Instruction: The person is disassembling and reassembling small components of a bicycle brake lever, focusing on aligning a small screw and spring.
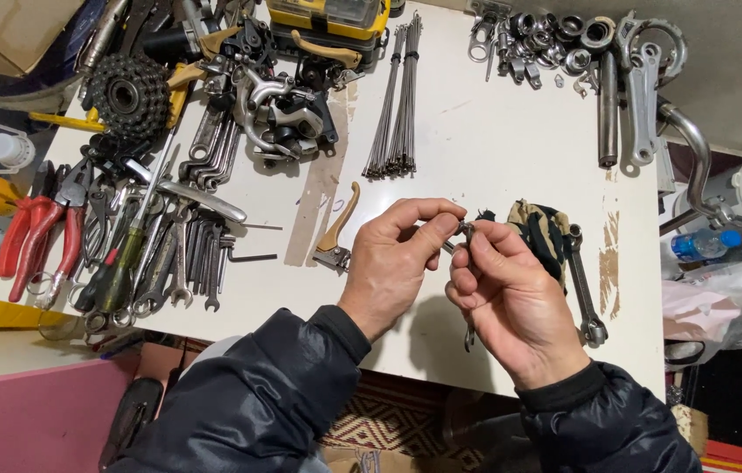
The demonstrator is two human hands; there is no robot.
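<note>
Both my hands meet over the front of a white table. My left hand and my right hand pinch a small metal part between their fingertips. A thin metal tool hangs down below my right hand; which fingers hold it is hidden. Just behind my right hand lie a tan and black glove and a long ring spanner. A brass-coloured brake lever lies to the left of my left hand.
A bundle of spokes lies in the middle. Several spanners, red pliers and a cassette sprocket crowd the left side. Cranks and rings sit at the far right, plastic bags and a bottle beyond the edge.
</note>
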